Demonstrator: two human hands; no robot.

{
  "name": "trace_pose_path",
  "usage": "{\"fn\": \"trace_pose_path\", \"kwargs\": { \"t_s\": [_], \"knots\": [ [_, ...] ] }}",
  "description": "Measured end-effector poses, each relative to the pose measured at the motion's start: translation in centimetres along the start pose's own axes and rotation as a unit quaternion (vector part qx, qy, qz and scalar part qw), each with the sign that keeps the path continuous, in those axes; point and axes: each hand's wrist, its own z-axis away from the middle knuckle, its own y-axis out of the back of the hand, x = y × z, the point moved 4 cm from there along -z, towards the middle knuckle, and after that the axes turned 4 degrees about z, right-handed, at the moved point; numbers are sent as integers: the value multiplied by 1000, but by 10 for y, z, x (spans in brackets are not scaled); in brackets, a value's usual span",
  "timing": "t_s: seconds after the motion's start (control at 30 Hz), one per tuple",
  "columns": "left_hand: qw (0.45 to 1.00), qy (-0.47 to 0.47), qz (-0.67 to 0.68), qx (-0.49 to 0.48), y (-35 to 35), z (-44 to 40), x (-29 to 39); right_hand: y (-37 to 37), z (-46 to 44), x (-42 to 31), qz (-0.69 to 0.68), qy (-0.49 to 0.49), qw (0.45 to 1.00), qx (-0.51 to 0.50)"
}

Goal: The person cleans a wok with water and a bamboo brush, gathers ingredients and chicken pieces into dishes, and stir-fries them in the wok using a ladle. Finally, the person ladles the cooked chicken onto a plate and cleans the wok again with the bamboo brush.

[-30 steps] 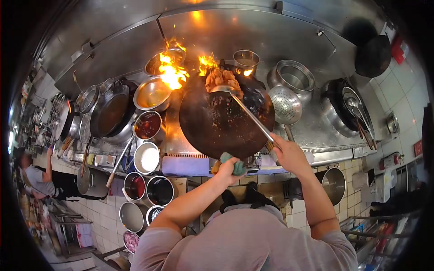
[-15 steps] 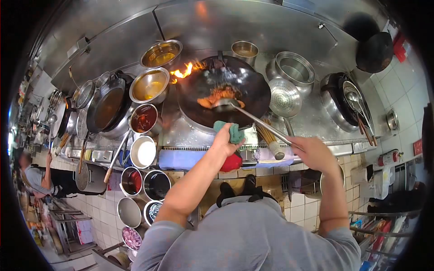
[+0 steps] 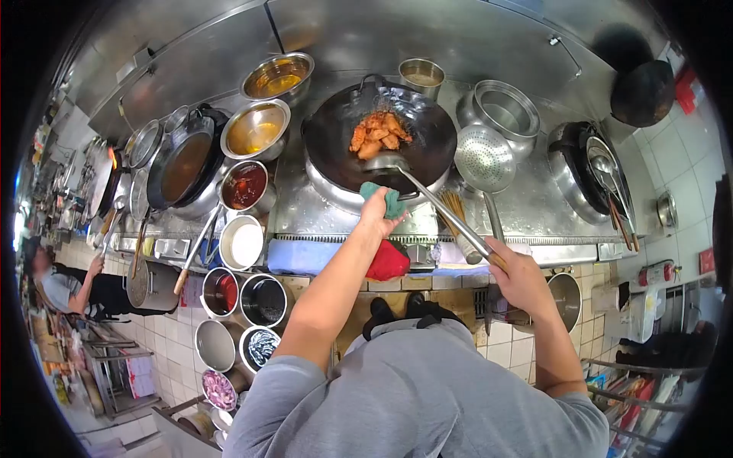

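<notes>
My left hand (image 3: 374, 212) is closed on a folded green cloth (image 3: 392, 203) at the near rim of a large black wok (image 3: 327, 153), where a loop handle shows beside the cloth. My right hand (image 3: 521, 275) grips the wooden end of a long-handled ladle (image 3: 443, 204). The ladle's bowl rests inside the wok, just on the near side of a heap of glossy orange-brown fried pieces (image 3: 374, 136). The wok sits on a metal burner ring, its far loop handle pointing to the back wall.
Right of the wok, a perforated strainer (image 3: 485, 159) lies by a metal pot (image 3: 508, 114); a bamboo brush (image 3: 456, 217) is nearer. Oil bowls (image 3: 256, 130) and a red sauce pot (image 3: 244, 185) stand left. Another person (image 3: 65, 286) works at far left.
The flames at the wok's left edge are gone. The wok has settled from a tilted position, and the fried pieces have shifted to its far side. My right hand and the ladle handle are slightly lower.
</notes>
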Motion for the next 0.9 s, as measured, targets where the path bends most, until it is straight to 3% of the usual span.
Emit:
{"fn": "trace_pose_path", "kwargs": {
  "t_s": [0.1, 0.2, 0.37, 0.4, 0.43, 0.47, 0.63, 0.77, 0.83, 0.9],
  "knots": [
    [999, -30, 8, 9, 9, -15, 2, -5, -6, 33, 62, 10, 998, 8],
    [998, -15, 64, 4, -2, 7, 7, -16, -44, 54, 163, -60, 985, -18],
    [998, -29, 49, -26, -1, 7, 10, -112, -132, 44, 89, -56, 994, -20],
    [999, 4, 43, -24, 1, 2, 14, -119, -137, 36, 84, -45, 995, -39],
    [998, 38, 36, -20, 3, -1, 14, -117, -134, 36, 81, -43, 995, -40],
    [1000, 7, 22, 21, 8, -4, 16, -116, -129, 34, 72, -16, 996, -53],
    [1000, -12, 11, 13, 19, -21, 17, -51, -87, 64, 86, 47, 991, -94],
    [999, -15, 15, 29, 21, -19, 13, -31, -109, 59, 89, 35, 995, -12],
    [1000, 10, 20, 2, 22, -21, 15, -64, -141, 38, 83, -48, 995, -9],
    [999, -3, 35, -37, 18, -17, 17, -108, -157, 19, 86, -55, 995, 3]
  ]
}}
